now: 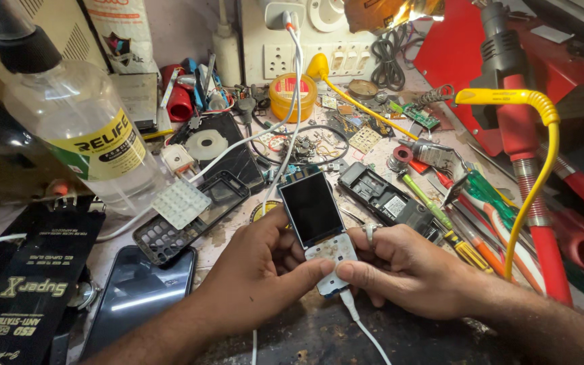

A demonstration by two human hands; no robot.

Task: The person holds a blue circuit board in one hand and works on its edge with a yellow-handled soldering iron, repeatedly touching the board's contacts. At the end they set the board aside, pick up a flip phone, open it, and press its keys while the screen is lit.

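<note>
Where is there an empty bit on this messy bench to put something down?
The only bare patch is the dark bench edge below both hands, crossed by a white cable. A thin strip lies between the keypad frame and the left hand. Behind the phone board, parts and tools crowd everything.

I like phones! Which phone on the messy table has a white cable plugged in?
The bare phone board with a dark screen, held in both hands; the black smartphone lies unplugged.

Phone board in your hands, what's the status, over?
Left hand and right hand both grip the bare phone board, screen dark, thumbs on its keypad end. White cable plugged in at the bottom. Nothing over the board; loose parts crowd the bench.
</note>
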